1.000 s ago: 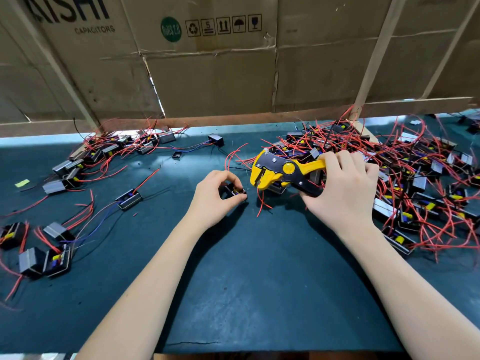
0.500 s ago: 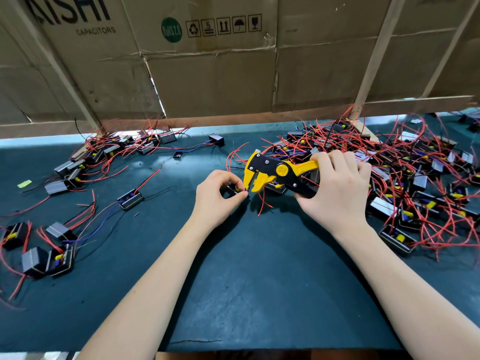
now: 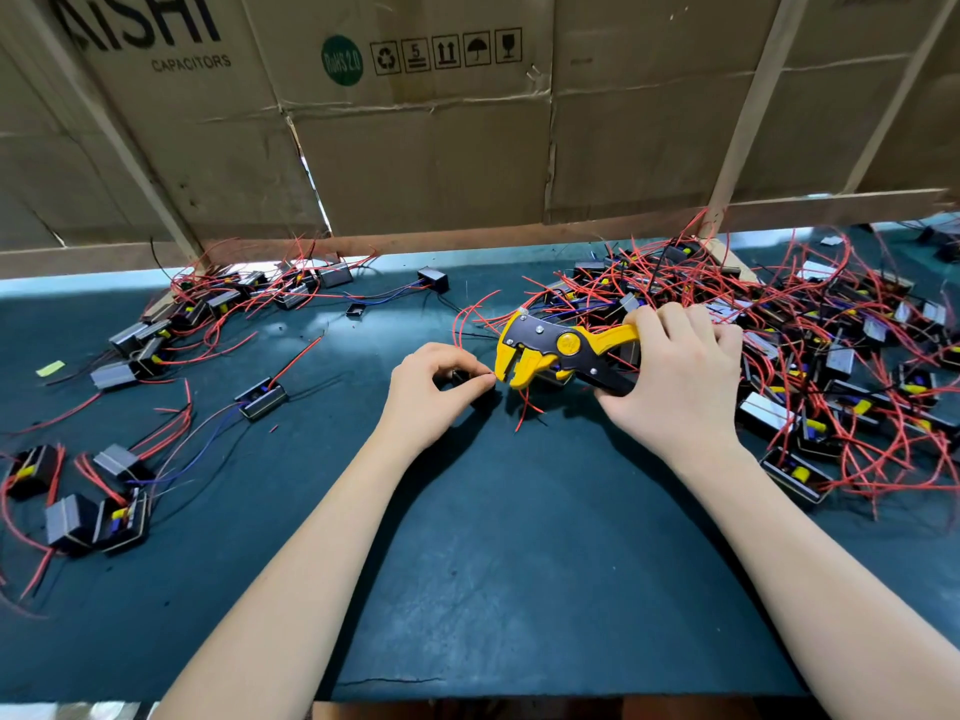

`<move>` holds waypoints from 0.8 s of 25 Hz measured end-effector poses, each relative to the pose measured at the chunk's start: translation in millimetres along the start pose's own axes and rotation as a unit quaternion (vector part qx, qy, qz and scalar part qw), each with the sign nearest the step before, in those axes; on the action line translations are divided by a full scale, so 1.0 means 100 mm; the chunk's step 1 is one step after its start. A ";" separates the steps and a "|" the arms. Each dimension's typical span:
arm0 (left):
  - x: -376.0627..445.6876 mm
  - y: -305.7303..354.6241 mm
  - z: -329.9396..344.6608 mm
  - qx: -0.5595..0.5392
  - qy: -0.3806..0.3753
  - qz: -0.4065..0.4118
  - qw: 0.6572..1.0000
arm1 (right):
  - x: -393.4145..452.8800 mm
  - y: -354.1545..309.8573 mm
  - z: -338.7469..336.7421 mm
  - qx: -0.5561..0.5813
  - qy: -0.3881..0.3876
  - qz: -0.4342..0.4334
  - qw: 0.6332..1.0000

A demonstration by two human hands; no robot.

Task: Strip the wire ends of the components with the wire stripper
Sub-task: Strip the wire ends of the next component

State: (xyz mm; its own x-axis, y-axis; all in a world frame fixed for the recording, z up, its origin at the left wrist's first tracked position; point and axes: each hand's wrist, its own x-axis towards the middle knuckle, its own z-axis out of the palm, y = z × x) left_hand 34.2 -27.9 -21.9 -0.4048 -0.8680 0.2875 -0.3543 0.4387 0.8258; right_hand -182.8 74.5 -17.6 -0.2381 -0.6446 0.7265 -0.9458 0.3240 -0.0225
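My right hand (image 3: 675, 387) grips the handles of a yellow and black wire stripper (image 3: 550, 353), its jaws pointing left. My left hand (image 3: 434, 389) pinches a small black component (image 3: 460, 377) between thumb and fingers, holding its thin wire end right at the stripper's jaws. The component is mostly hidden by my fingers. A loose red wire (image 3: 524, 410) hangs below the jaws.
A big tangle of components with red wires (image 3: 810, 366) fills the right side of the dark green table mat (image 3: 519, 563). Smaller groups of components (image 3: 234, 304) lie at the left and far left. A cardboard wall (image 3: 441, 148) closes the back.
My right hand has carried the stripper leftward until its jaws meet the wire in my left hand. The left hand has barely moved.
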 end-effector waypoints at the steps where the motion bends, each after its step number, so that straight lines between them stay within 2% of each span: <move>1: 0.00 0.00 0.00 0.002 -0.002 -0.003 1.000 | 0.00 0.00 0.00 -0.002 0.000 0.003 1.000; 7: -0.03 0.04 0.04 0.044 0.008 0.003 0.999 | -0.01 0.02 0.01 -0.007 -0.003 0.015 1.000; 12: -0.02 0.06 0.03 0.082 -0.011 0.027 0.996 | 0.00 0.01 0.01 -0.006 -0.016 0.024 1.000; 17: -0.02 0.00 -0.05 0.069 -0.051 0.051 0.995 | 0.01 0.06 0.02 -0.001 -0.031 0.058 0.998; 20: 0.00 -0.02 -0.04 0.082 -0.030 0.069 0.994 | 0.01 0.07 0.02 0.000 -0.029 0.070 0.997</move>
State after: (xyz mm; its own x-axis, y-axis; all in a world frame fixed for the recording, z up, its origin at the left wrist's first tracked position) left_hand 38.3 -29.4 -22.0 -0.5072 -0.7835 0.3591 -0.4231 0.5893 0.6883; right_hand -190.0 74.4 -18.7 -0.3794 -0.6327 0.6751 -0.9026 0.4134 -0.1199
